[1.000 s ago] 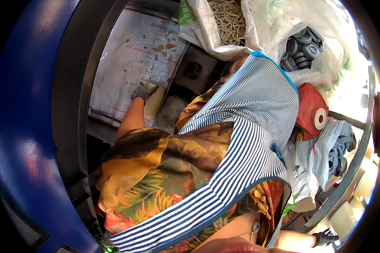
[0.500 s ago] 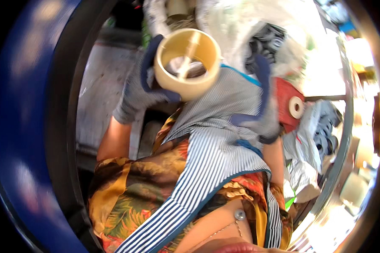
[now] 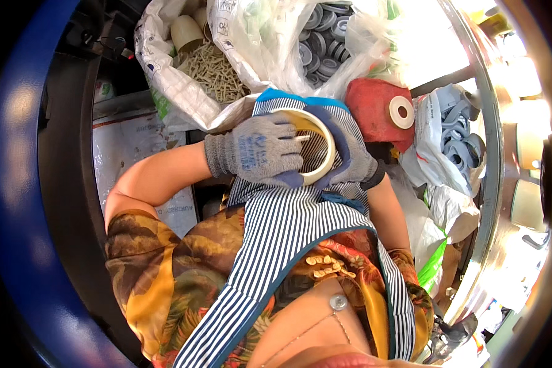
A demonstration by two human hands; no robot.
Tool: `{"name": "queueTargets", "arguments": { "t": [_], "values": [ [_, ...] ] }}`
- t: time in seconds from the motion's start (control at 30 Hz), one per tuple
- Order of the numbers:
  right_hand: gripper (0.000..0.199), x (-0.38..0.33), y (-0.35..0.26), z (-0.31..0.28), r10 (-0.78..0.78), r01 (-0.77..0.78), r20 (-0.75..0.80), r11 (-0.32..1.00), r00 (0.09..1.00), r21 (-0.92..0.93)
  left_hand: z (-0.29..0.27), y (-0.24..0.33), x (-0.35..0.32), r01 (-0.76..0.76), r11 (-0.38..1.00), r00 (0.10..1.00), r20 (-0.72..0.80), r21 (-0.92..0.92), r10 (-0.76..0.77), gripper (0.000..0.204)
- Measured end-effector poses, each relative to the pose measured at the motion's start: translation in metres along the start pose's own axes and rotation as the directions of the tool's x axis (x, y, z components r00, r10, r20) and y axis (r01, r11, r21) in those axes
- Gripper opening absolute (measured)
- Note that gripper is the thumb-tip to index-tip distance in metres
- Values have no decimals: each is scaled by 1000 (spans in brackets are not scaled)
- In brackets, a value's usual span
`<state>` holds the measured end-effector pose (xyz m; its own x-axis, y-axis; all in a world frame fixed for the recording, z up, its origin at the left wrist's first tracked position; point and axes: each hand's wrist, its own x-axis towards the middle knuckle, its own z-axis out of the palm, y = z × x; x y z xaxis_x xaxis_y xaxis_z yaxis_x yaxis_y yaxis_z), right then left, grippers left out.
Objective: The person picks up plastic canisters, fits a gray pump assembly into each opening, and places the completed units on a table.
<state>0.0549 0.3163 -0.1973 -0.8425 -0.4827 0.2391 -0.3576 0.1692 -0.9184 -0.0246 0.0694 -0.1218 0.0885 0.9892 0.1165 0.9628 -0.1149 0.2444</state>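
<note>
Both my gloved hands hold a wide cream tape roll in front of my striped apron. My left hand, in a grey and blue glove, wraps the roll's left side with fingers laid across its opening. My right hand cups the roll from the right and behind. The roll's open core faces up towards me.
A white sack of small beige pieces and cream rolls lies beyond my hands. A clear bag of grey round parts sits to its right. A red spool and another bag of grey parts lie at right, inside a metal rim.
The tape roll has come down from high in the view to chest level. My left hand now covers its left side and my right hand has closed on it from the right.
</note>
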Motion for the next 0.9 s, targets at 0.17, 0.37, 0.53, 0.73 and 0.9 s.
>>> {"name": "queueTargets", "arguments": {
  "t": [0.17, 0.37, 0.53, 0.73, 0.9],
  "values": [
    [129, 2, -14, 17, 63, -32, -140, 976, 988, 215, -28, 1, -8, 7, 995, 965, -262, -95, -32, 47],
    [125, -14, -51, 20, 52, -65, -415, 998, 909, -18, -32, -89, -73, 572, 812, 665, -645, 115, -377, 23],
    [115, -11, -64, 31, 102, -342, -613, 895, 784, -287, 26, -93, -58, 585, 494, 609, -54, -643, -792, 54],
    [54, -70, -67, 63, -199, -143, -770, 925, 606, -352, 35, -30, 52, -108, -192, 658, 75, -975, -749, 69],
    [34, -284, 37, 138, 395, -484, -904, 766, -164, 422, 68, -54, 21, 135, 208, 801, -16, -969, -598, 57]
  ]
}}
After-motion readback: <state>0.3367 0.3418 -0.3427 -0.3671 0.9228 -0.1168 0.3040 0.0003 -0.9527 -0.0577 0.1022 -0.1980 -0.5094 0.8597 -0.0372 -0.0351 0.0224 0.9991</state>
